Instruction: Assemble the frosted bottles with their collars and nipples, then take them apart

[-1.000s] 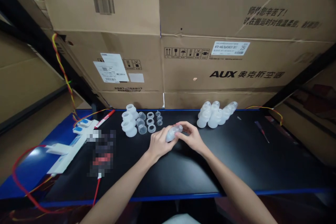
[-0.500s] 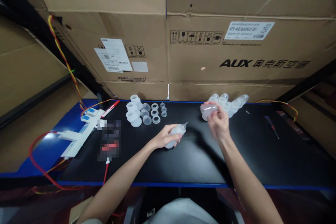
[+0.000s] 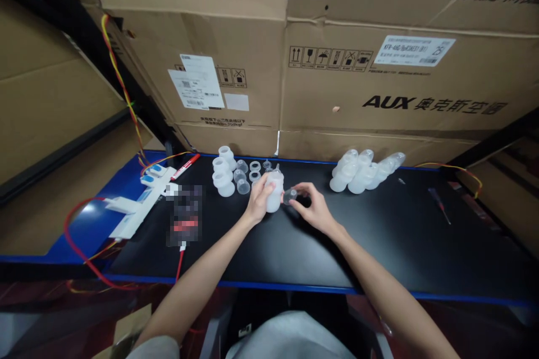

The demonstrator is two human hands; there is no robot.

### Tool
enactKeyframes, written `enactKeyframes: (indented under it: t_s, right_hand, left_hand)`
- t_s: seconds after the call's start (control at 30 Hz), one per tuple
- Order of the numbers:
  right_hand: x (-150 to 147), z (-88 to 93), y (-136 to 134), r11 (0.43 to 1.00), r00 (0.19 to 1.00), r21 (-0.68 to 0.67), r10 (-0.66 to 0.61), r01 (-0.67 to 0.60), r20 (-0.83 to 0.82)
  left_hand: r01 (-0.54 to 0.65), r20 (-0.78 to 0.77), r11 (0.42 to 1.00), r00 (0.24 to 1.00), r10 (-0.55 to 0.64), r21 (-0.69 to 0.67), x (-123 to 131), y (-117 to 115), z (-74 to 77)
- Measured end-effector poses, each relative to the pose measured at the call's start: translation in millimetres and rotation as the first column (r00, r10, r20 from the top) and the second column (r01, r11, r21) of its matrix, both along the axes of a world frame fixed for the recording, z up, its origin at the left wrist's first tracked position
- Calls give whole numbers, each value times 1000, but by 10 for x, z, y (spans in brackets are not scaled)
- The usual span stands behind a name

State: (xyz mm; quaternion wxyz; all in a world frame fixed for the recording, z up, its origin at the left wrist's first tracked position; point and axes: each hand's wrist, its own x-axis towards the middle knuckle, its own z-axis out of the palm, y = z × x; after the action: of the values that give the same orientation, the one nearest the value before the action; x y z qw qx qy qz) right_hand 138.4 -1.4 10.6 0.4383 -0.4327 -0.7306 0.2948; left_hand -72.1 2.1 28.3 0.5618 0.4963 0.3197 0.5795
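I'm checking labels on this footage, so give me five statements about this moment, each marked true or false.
1. The left hand holds a white bottle. True.
2. A clear cap covers that bottle. False: the right hand holds the clear cap beside it.
3. The red marker lies by the power strip. True.
4. The screwdriver is in the left hand. False: the screwdriver lies on the table.
5. The capped bottles are left of the open-necked ones. False: the capped bottles are right of the open-necked bottles.

Milky white bottle [image 3: 274, 196], roughly upright, pointed tip [image 3: 277, 168] uppermost, clear cap [image 3: 290, 197] just beside
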Motion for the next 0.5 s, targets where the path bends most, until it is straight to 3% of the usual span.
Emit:
enactKeyframes:
  t_s: [0.1,0.2,0.27,0.33,0.5]
  right_hand:
    - [-205,-87,-80,990,983,4,140,-142,117]
    - [-397,-75,-133,970,954,65,219,-236,205]
    - [-487,-55,-142,946,929,139,246,-292,275]
    - [-537,-56,-134,914,893,203,263,-352,366]
    - [-592,-182,-76,893,847,229,247,-387,470]
  left_hand:
    - [-104,-5,990,994,105,95,-130,43,45]
    - [-313,-109,914,931,349,257,-236,63,38]
    - [-426,-178,805,829,530,414,-289,62,10]
    - [-451,-202,685,732,651,572,-329,51,-19]
    - [-251,-161,389,622,766,886,-310,-18,-23]
